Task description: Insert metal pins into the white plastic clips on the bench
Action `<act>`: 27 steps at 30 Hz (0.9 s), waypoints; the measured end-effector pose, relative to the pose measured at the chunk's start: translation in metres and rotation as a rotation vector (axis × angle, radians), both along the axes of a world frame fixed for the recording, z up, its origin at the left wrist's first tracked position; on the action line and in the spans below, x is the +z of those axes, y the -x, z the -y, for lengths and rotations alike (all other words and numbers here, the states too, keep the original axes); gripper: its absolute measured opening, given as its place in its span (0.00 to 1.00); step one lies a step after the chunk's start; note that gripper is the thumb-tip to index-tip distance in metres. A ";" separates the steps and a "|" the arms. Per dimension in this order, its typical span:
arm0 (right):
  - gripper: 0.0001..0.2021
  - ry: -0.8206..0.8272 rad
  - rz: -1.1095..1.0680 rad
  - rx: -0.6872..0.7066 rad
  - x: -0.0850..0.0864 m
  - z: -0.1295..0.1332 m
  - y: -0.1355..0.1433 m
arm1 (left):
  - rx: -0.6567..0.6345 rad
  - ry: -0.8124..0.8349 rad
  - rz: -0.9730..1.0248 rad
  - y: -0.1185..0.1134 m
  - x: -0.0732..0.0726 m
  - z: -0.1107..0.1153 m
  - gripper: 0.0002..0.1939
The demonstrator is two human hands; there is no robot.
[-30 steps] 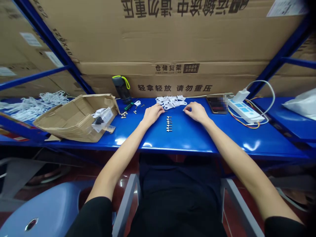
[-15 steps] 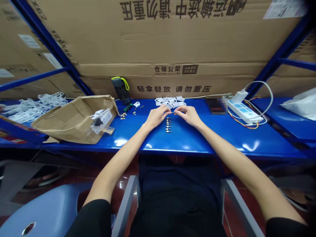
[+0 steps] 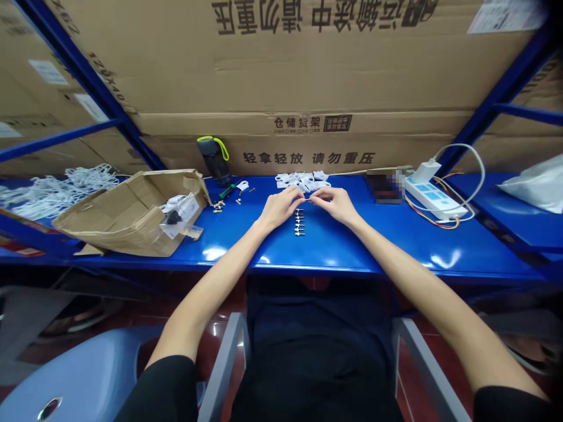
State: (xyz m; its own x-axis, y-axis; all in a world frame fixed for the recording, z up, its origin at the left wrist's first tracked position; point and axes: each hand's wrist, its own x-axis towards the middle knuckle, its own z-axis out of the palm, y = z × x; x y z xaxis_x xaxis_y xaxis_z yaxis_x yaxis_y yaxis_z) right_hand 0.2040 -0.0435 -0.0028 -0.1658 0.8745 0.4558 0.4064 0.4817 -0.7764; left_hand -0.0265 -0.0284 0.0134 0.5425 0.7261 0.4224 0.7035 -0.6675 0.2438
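Note:
My left hand (image 3: 280, 206) and my right hand (image 3: 336, 204) meet over the blue table, fingertips pinched on the two ends of a small thin metal piece (image 3: 308, 200). Just below them, a column of several small metal pins (image 3: 299, 223) lies side by side on the tabletop. Behind my fingers is a pile of white plastic parts (image 3: 303, 180). Part of the small piece is hidden by the fingertips.
An open cardboard box (image 3: 127, 217) with a white packet stands at the left, beside white cords (image 3: 57, 190). A dark bottle (image 3: 215, 161), green screwdriver (image 3: 227, 191) and small brass parts (image 3: 218, 206) lie nearby. A power strip (image 3: 435, 198) sits right.

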 end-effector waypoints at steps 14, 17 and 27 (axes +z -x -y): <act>0.16 0.041 -0.039 -0.022 -0.001 0.000 0.001 | 0.039 0.024 -0.023 0.000 0.001 0.002 0.17; 0.18 0.053 -0.065 -0.007 -0.002 -0.001 0.002 | 0.037 0.023 -0.024 -0.001 0.001 0.003 0.17; 0.06 -0.066 0.428 -0.252 -0.002 -0.013 -0.024 | 0.208 0.050 -0.160 0.011 0.003 -0.006 0.15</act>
